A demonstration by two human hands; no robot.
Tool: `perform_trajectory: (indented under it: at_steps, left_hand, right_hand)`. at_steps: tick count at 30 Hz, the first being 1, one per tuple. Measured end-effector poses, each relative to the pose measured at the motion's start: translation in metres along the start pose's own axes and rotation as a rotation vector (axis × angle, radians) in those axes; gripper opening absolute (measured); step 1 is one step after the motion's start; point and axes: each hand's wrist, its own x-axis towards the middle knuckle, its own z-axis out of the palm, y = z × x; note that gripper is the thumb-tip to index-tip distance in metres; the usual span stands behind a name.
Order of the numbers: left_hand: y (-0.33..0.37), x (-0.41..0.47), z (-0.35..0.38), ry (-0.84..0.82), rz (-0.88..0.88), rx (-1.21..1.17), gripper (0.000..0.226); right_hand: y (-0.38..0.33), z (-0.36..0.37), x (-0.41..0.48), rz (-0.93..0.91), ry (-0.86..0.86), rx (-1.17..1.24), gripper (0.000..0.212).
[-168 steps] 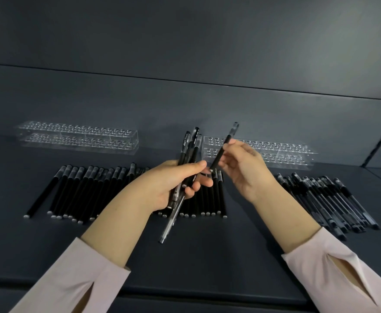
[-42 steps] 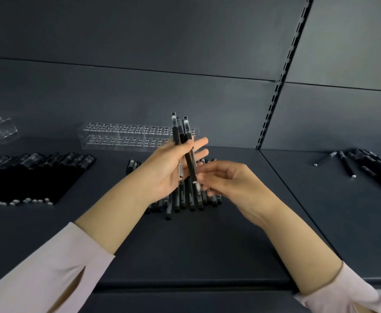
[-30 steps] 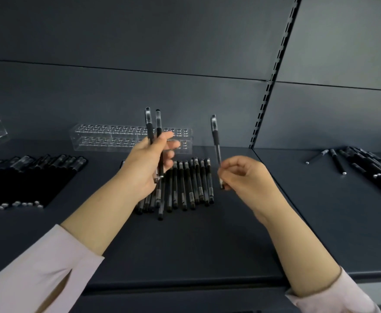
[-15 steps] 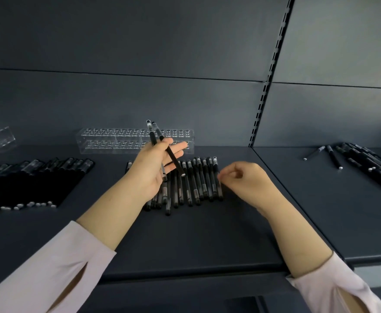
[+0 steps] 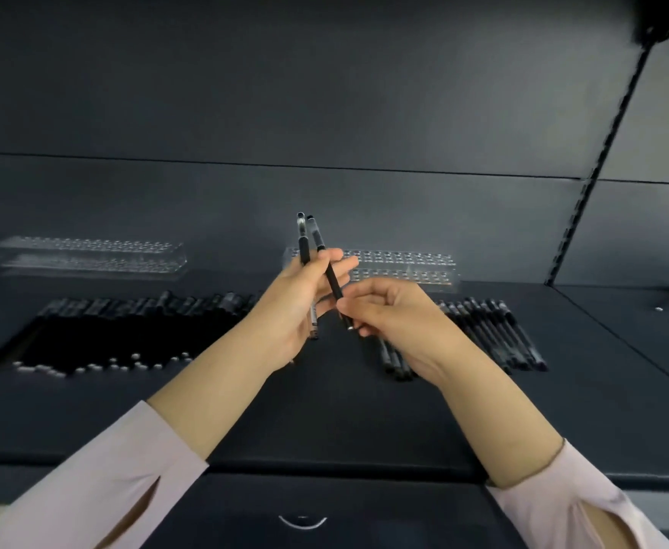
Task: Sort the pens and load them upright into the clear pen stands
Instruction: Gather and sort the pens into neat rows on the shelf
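My left hand (image 5: pixel 299 307) grips an upright pen (image 5: pixel 304 249); my right hand (image 5: pixel 396 317) pinches the lower end of a tilted pen (image 5: pixel 328 271), above the dark worktop (image 5: pixel 325 414).

Two black pens aloft: upright pen (image 5: pixel 304 247), clear end up; tilted pen (image 5: pixel 328 273) beside it, top leaning left, tops close. Lying flat: left pen row (image 5: pixel 126 330), right pen row (image 5: pixel 495 334) (both blurred). Behind rows: left clear stand (image 5: pixel 87 257), right clear stand (image 5: pixel 404 267), well apart.
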Motion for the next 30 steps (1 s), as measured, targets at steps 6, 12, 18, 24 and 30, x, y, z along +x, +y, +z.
perform_trajectory:
  at_steps: [6, 12, 18, 24, 30]
  left_hand:
    - [0.030, -0.008, -0.127, 0.234, 0.071, 0.204, 0.031]
    - [0.054, -0.022, -0.239, 0.333, -0.011, 0.059, 0.027]
    - [0.056, -0.034, -0.283, 0.309, 0.106, 0.175, 0.025]
    - [0.063, -0.046, -0.287, 0.159, 0.163, 0.001, 0.020]
    - [0.062, -0.049, -0.253, 0.038, 0.176, -0.021, 0.014]
  right_hand:
    - [-0.005, 0.099, 0.024, -0.008, 0.077, 0.000, 0.010]
    - [0.000, 0.173, 0.042, 0.002, 0.151, -0.338, 0.023]
    - [0.007, 0.212, 0.053, -0.055, 0.147, -0.657, 0.026]
    - [0.004, 0.219, 0.046, -0.066, 0.204, -0.788, 0.021]
    - [-0.013, 0.219, 0.018, -0.127, 0.013, -0.351, 0.011]
